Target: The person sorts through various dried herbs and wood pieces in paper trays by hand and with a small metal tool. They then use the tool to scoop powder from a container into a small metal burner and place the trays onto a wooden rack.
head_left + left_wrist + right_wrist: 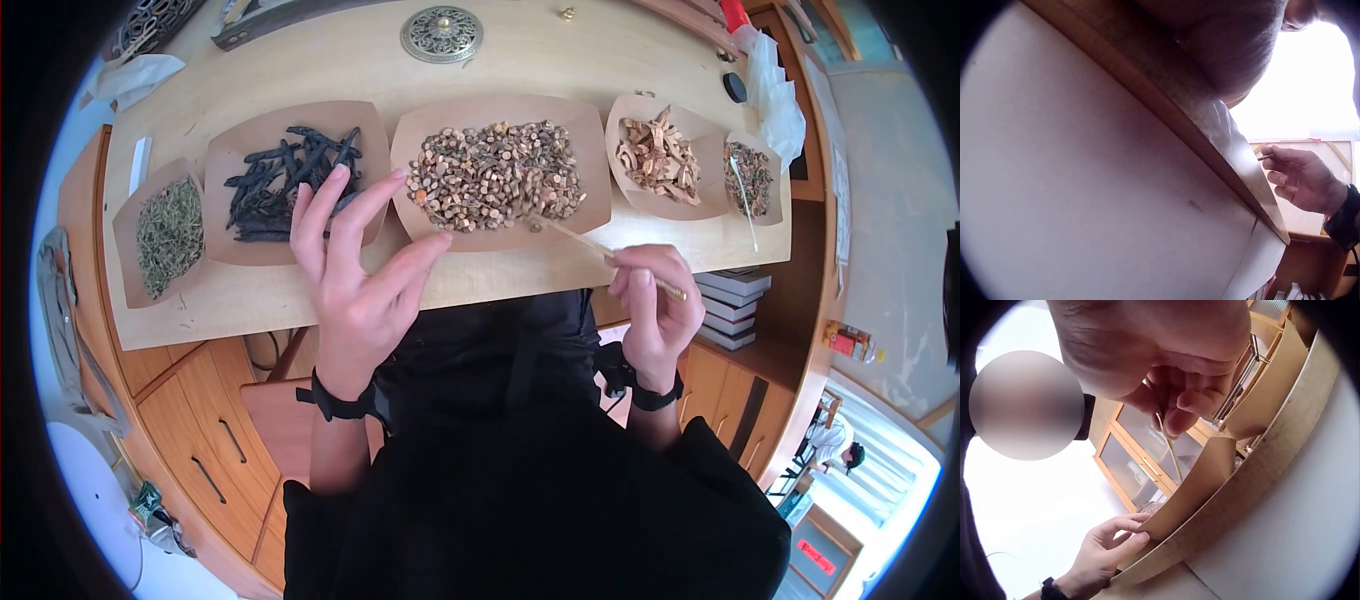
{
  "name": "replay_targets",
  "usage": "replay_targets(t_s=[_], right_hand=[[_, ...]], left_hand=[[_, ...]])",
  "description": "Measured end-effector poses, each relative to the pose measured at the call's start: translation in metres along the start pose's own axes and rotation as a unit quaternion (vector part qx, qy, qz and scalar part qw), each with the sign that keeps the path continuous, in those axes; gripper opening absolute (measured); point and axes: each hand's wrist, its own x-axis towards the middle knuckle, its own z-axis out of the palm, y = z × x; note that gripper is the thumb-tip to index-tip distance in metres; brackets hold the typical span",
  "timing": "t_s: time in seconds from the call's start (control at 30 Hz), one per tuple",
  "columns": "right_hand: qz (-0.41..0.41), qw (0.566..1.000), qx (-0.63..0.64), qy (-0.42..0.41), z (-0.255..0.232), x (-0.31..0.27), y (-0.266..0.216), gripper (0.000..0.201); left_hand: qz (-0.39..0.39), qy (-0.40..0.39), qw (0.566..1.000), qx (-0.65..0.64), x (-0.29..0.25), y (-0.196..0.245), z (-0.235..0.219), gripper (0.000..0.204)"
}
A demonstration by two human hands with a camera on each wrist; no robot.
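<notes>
My right hand pinches a slim brass-coloured stick between thumb and fingers. Its far end is blurred among the chopped brown stem slices in the middle paper tray; I cannot tell what kind of tool it is. At that tray's near left corner is my left hand, with the index fingertip by the left rim and the thumb tip at the front rim. Its other fingers stretch over the tray of black dried strips. In the right wrist view, the left hand is right at a tray corner.
Leafy green herb fills the far-left tray. Pale shavings lie in the tray to the right, and a thin light-coloured rod rests across the small far-right tray of mixed herb. A pierced metal lid sits farther back.
</notes>
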Motion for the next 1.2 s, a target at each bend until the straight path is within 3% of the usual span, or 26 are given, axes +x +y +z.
replay_targets(t_s=[0.13, 0.27, 0.4, 0.5, 0.6, 0.73, 0.8, 0.87, 1.07, 1.13, 1.2], right_hand=[[0.045, 0.997, 0.026, 0.050, -0.004, 0.003, 0.012, 0.018], [0.033, 0.994, 0.035, 0.095, -0.004, 0.008, 0.015, 0.019], [0.024, 0.996, -0.001, 0.091, 0.001, 0.010, 0.014, 0.017], [0.014, 0.999, -0.015, 0.035, 0.001, 0.006, 0.013, 0.016], [-0.050, 0.998, 0.012, 0.039, -0.001, 0.003, 0.013, 0.016], [-0.012, 0.994, -0.018, 0.111, -0.003, 0.005, 0.017, 0.018], [-0.008, 0.993, -0.031, 0.110, -0.005, 0.006, 0.018, 0.018], [-0.047, 0.996, -0.070, 0.036, -0.011, 0.005, 0.019, 0.017], [-0.036, 0.994, -0.022, 0.103, -0.006, 0.003, 0.008, 0.016], [-0.021, 0.996, -0.072, 0.046, -0.014, 0.006, 0.011, 0.017], [-0.025, 0.997, -0.053, 0.051, -0.015, 0.006, 0.010, 0.017]], left_hand=[[0.001, -0.003, 1.000, 0.001, 0.001, 0.000, -0.001, 0.018], [-0.001, -0.003, 1.000, 0.000, 0.000, 0.001, -0.001, 0.018], [-0.002, -0.006, 1.000, 0.004, 0.001, 0.002, -0.002, 0.018], [0.001, -0.006, 1.000, 0.006, 0.001, 0.001, -0.002, 0.018], [0.002, -0.006, 1.000, 0.004, 0.001, 0.001, -0.001, 0.017], [0.003, -0.003, 1.000, 0.006, 0.001, 0.002, -0.002, 0.018], [0.003, -0.005, 1.000, 0.008, 0.001, 0.002, -0.002, 0.018], [0.006, -0.004, 1.000, 0.006, 0.001, 0.001, -0.001, 0.019], [0.003, -0.003, 1.000, 0.016, 0.002, 0.003, -0.001, 0.018], [0.005, 0.000, 1.000, 0.010, 0.003, 0.005, -0.001, 0.019], [0.006, 0.000, 1.000, 0.007, 0.004, 0.006, -0.001, 0.020]])
